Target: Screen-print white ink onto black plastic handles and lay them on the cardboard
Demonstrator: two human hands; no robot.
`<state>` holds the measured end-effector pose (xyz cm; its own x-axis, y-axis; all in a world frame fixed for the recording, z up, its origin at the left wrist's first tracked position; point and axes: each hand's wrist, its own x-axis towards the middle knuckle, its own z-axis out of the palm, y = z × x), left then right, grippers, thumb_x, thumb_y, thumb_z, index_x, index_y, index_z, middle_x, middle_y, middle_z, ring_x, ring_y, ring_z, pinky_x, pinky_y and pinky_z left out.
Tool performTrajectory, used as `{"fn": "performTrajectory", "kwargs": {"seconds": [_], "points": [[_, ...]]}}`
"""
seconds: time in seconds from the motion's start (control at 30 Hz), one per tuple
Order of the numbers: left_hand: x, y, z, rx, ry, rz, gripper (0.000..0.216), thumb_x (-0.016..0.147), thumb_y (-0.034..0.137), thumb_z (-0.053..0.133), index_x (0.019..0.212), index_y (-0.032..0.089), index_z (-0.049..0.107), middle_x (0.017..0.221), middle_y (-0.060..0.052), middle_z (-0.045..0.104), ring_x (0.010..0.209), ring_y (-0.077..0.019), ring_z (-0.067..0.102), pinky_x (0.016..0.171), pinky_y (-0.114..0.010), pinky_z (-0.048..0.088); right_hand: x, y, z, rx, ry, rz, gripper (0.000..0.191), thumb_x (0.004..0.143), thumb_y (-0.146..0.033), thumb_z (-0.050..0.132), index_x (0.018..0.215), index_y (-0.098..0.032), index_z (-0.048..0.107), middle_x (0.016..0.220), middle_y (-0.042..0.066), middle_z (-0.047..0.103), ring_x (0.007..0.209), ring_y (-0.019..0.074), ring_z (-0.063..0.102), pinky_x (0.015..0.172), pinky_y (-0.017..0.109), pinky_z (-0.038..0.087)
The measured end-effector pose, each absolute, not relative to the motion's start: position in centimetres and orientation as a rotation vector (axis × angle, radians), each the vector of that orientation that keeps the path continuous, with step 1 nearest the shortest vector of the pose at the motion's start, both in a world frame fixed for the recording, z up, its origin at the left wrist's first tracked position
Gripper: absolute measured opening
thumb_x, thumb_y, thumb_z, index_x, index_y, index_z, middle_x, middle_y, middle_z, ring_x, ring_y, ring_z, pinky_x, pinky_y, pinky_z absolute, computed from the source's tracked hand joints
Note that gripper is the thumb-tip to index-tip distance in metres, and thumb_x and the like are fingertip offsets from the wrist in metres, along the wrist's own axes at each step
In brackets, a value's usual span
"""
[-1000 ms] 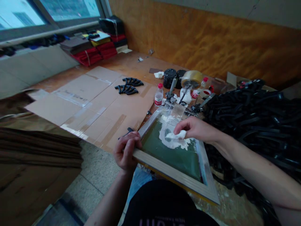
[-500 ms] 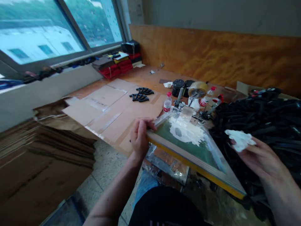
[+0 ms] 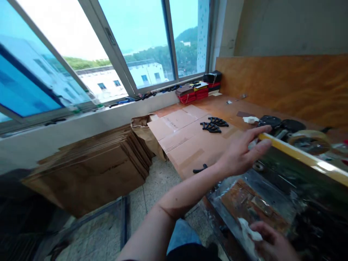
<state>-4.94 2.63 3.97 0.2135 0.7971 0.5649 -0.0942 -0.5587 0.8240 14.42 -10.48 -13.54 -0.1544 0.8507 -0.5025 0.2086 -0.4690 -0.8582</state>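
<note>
Raising the frame (image 3: 306,154) in our left hand (image 3: 240,154), we now expose the base (image 3: 236,197) below that grip, right hand (image 3: 273,243) pinching tissue (image 3: 248,229).

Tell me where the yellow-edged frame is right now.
In the head view, the yellow-edged frame is at the right, its left end in the left hand, just in front of the tape roll.

Bright windows (image 3: 136,36), dim lower corners, glare on yellow frame (image 3: 293,150)
</note>
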Motion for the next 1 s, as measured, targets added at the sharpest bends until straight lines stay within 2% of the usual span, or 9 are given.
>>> {"fn": "performTrajectory", "kwargs": {"seconds": [0.1, 0.27, 0.4, 0.47, 0.57, 0.67, 0.83, 0.9, 1.0], "points": [[-10.5, 0.5, 5.0, 1.858, 0.772, 1.448, 0.049, 0.091, 0.038, 0.054, 0.136, 0.021, 0.045, 0.139, -0.012, 0.052, 0.129, -0.0238, 0.049, 0.109, -0.043, 0.040, 5.6, -7.7, -14.1, -1.388, -1.351, 1.750, 0.019, 0.056, -0.036, 0.068, 0.066, -0.021, 0.064, 0.054, -0.002, 0.059, 0.047, 0.0152, 0.053, 0.046, 0.027, 0.041], [-24.8, -4.7, 3.6, 1.682, 1.205, 1.717, 0.028, 0.091, 0.031, 0.055, 0.117, 0.024, 0.062, 0.117, -0.008, 0.067, 0.113, -0.0225, 0.061, 0.101, -0.039, 0.046, -12.2, -0.9, -13.4, -1.094, -1.575, 1.967, 0.023, 0.061, -0.035, 0.068, 0.072, -0.018, 0.059, 0.056, -0.003, 0.058, 0.047, 0.0125, 0.052, 0.047, 0.025, 0.042], [-35.7, -7.1, 0.9, 1.286, 1.606, 1.896, 0.020, 0.089, 0.032, 0.058, 0.105, 0.025, 0.067, 0.105, -0.006, 0.071, 0.099, -0.0213, 0.065, 0.090, -0.035, 0.051, -29.0, 7.1, -6.4, -0.744, -1.573, 1.981, 0.030, 0.054, -0.031, 0.074, 0.074, -0.016, 0.059, 0.065, -0.002, 0.059, 0.057, 0.0115, 0.054, 0.056, 0.025, 0.048], [-39.6, -7.4, 0.0, 1.182, 1.742, 1.888, 0.020, 0.086, 0.036, 0.060, 0.100, 0.023, 0.068, 0.100, -0.006, 0.071, 0.095, -0.0204, 0.066, 0.084, -0.032, 0.053, -36.1, 10.6, -2.1, -0.558, -1.678, 1.916, 0.040, 0.058, -0.028, 0.077, 0.091, -0.015, 0.061, 0.085, 0.002, 0.065, 0.073, 0.0141, 0.060, 0.068, 0.029, 0.052], [-43.3, -6.9, -1.1, 1.092, 1.828, 1.804, 0.025, 0.083, 0.042, 0.063, 0.096, 0.021, 0.069, 0.095, -0.006, 0.072, 0.090, -0.0202, 0.067, 0.079, -0.029, 0.054, -42.2, 13.7, 1.2, -0.544, -1.674, 1.854, 0.046, 0.065, -0.027, 0.075, 0.107, -0.017, 0.059, 0.099, 0.002, 0.065, 0.087, 0.0150, 0.060, 0.074, 0.030, 0.052], [-45.0, -5.5, -2.6, 1.030, 1.781, 1.706, 0.029, 0.080, 0.045, 0.064, 0.098, 0.021, 0.068, 0.095, -0.005, 0.072, 0.090, -0.0194, 0.067, 0.081, -0.028, 0.053, -42.4, 13.5, -0.9, -0.626, -1.649, 1.801, 0.038, 0.069, -0.022, 0.071, 0.106, -0.019, 0.063, 0.100, 0.002, 0.066, 0.088, 0.0152, 0.061, 0.073, 0.028, 0.052], [-44.8, -0.8, -6.0, 1.075, 1.615, 1.453, 0.036, 0.076, 0.048, 0.068, 0.101, 0.021, 0.067, 0.098, -0.004, 0.072, 0.092, -0.0193, 0.066, 0.084, -0.027, 0.052, -34.0, 9.6, -10.5, -0.867, -1.894, 1.770, 0.025, 0.066, -0.013, 0.064, 0.090, -0.017, 0.070, 0.079, -0.001, 0.066, 0.069, 0.0117, 0.060, 0.062, 0.022, 0.047], [-43.2, 2.0, -7.4, 1.126, 1.506, 1.322, 0.038, 0.077, 0.048, 0.067, 0.104, 0.021, 0.066, 0.098, -0.005, 0.072, 0.092, -0.0190, 0.066, 0.083, -0.028, 0.052, -28.8, 7.9, -13.7, -1.113, -1.698, 1.861, 0.022, 0.067, -0.014, 0.061, 0.087, -0.015, 0.069, 0.072, -0.002, 0.064, 0.057, 0.0095, 0.056, 0.053, 0.021, 0.045], [-38.7, 6.0, -9.4, 1.228, 1.317, 1.142, 0.040, 0.079, 0.049, 0.064, 0.107, 0.020, 0.064, 0.097, -0.006, 0.071, 0.093, -0.0192, 0.066, 0.084, -0.029, 0.052, -19.7, 4.8, -16.0, -1.383, -1.309, 1.776, 0.021, 0.068, -0.020, 0.062, 0.088, -0.015, 0.067, 0.076, 0.000, 0.065, 0.056, 0.0093, 0.057, 0.050, 0.021, 0.045]]}}
